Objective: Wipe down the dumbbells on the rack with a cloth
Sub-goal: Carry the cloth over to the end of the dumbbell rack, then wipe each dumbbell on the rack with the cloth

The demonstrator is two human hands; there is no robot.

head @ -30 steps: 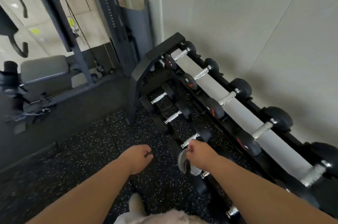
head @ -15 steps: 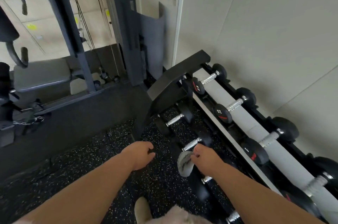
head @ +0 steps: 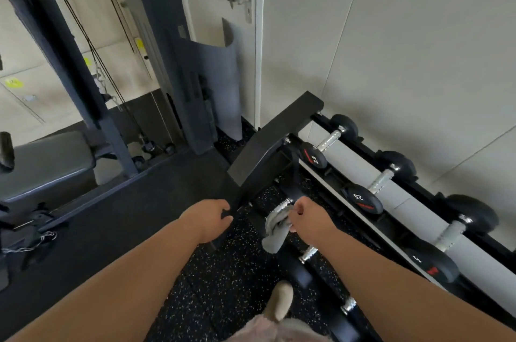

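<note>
A black two-tier dumbbell rack (head: 268,146) runs from the centre toward the lower right along the wall. Black dumbbells with knurled steel handles lie on its upper tier (head: 363,196) and its lower tier (head: 307,252). My right hand (head: 310,218) grips a grey cloth (head: 275,232), which is wrapped over the handle of the leftmost lower-tier dumbbell (head: 282,206). My left hand (head: 208,218) curls round the rack's black end post near its lower part.
A cable machine frame (head: 156,56) and a padded bench (head: 47,163) stand to the left. A door with a metal handle (head: 241,0) and a leaning grey mat (head: 220,84) are behind the rack. Speckled rubber floor (head: 223,285) and my foot (head: 282,299) lie below.
The view and both hands have shifted left along the lower tier. My right hand carried the cloth onto the leftmost dumbbell handle; my left hand now holds the rack's end post.
</note>
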